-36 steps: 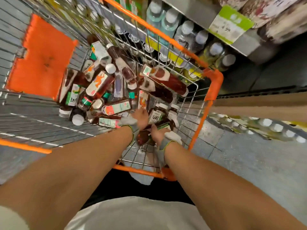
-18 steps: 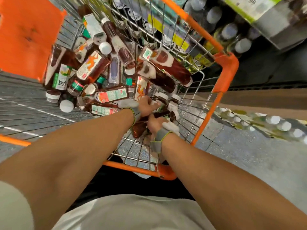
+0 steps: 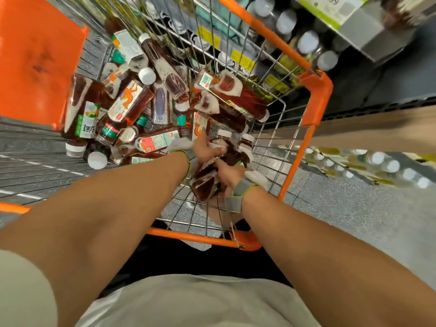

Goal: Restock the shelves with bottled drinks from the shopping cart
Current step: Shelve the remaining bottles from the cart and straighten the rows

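An orange-rimmed wire shopping cart (image 3: 316, 90) holds several dark tea bottles lying in a heap (image 3: 132, 102). Both my hands reach down into its near right corner. My left hand (image 3: 205, 149) curls round a dark bottle with a white cap (image 3: 236, 152). My right hand (image 3: 227, 175) grips another dark bottle (image 3: 204, 182) whose base points toward me. Both hands wear partial grey gloves with green trim. The fingers are partly hidden by the bottles.
A shelf with white-capped bottles (image 3: 306, 41) and a green price tag (image 3: 330, 8) stands beyond the cart at the upper right. An orange child-seat flap (image 3: 37, 57) stands at the left. A shrink-wrapped pack of bottles (image 3: 377, 166) lies on the floor at the right.
The view has tilted down and closer to the cart. Both hands have closed round bottles in the near corner and lifted them a little out of the heap.
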Tool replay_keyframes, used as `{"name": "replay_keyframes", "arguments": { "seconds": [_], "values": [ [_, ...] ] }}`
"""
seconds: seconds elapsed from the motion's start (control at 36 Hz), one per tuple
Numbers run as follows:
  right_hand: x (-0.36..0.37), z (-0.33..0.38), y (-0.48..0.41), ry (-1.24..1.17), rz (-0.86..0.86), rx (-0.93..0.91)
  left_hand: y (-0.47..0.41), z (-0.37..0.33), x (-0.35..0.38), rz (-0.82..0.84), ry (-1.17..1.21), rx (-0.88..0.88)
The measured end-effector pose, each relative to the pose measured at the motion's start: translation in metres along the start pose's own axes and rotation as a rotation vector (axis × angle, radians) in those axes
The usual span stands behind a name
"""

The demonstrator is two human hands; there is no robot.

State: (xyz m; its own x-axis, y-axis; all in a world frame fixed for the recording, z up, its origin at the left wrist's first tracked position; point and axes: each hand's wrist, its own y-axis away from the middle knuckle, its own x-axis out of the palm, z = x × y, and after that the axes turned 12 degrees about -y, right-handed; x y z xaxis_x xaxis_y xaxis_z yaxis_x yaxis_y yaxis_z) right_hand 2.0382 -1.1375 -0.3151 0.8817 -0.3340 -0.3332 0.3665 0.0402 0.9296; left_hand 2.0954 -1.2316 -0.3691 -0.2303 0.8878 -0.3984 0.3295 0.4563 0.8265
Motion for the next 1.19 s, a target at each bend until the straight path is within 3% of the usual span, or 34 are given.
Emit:
{"name": "replay_keyframes", "arguments": {
  "seconds": [0.08, 0.28, 0.44, 0.61, 0.69, 0.94, 1.19],
  "values": [
    [0.006, 0.007, 0.005, 0.002, -0.038, 0.004, 0.012, 0.005, -0.02, -0.09, 0.04, 0.003],
    [0.007, 0.058, 0.068, -0.225, -0.055, -0.228, 0.06, -0.011, -0.116, -0.209, 0.05, 0.092],
    [0.02, 0.101, 0.115, -0.279, -0.162, -0.449, 0.084, -0.013, -0.195, -0.244, 0.093, 0.105],
    [0.037, 0.159, 0.192, -0.272, -0.214, -0.508, 0.115, -0.014, -0.285, -0.298, 0.102, 0.233],
    [0.038, 0.173, 0.214, -0.249, -0.258, -0.489, 0.12, -0.012, -0.312, -0.296, 0.088, 0.272],
    [0.044, 0.194, 0.254, -0.395, -0.353, -0.75, 0.172, -0.037, -0.362, -0.35, 0.044, 0.445],
    [-0.023, 0.238, 0.337, -0.364, -0.351, -0.912, 0.243, -0.113, -0.405, -0.475, 0.098, 0.618]
  ]
}}
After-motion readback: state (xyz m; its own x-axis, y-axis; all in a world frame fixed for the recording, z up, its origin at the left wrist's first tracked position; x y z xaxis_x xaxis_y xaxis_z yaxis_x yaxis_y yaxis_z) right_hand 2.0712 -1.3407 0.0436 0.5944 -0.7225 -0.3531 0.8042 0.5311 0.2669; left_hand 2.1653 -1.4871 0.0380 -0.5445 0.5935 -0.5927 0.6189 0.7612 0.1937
